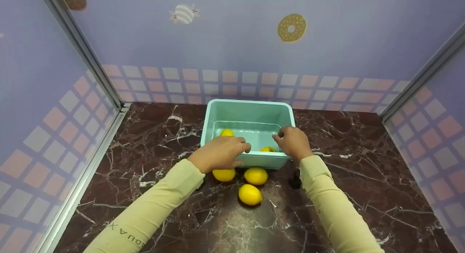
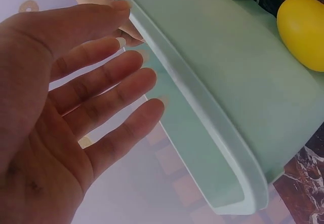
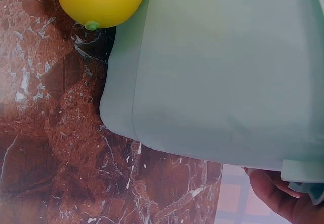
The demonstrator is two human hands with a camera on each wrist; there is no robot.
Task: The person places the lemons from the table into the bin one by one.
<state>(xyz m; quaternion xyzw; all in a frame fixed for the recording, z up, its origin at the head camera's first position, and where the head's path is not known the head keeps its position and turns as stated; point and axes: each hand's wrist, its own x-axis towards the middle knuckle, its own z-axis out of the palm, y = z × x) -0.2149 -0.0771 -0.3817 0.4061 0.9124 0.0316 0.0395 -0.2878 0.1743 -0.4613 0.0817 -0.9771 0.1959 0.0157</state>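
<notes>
A light green plastic bin stands against the back wall. Inside it lie one lemon at the left and another lemon by the near wall, partly hidden. My left hand hovers at the near rim; the left wrist view shows its fingers loosely extended and holding nothing. At the bin's right near corner, my right hand grips the rim, with fingers both inside and outside the wall. Just before the bin lie a left lemon, a right lemon and a nearer lemon.
Dark red marbled tabletop spreads around the bin. A purple back wall with pink and white squares rises directly behind it. Side panels enclose the table, with a metal rail along its left edge.
</notes>
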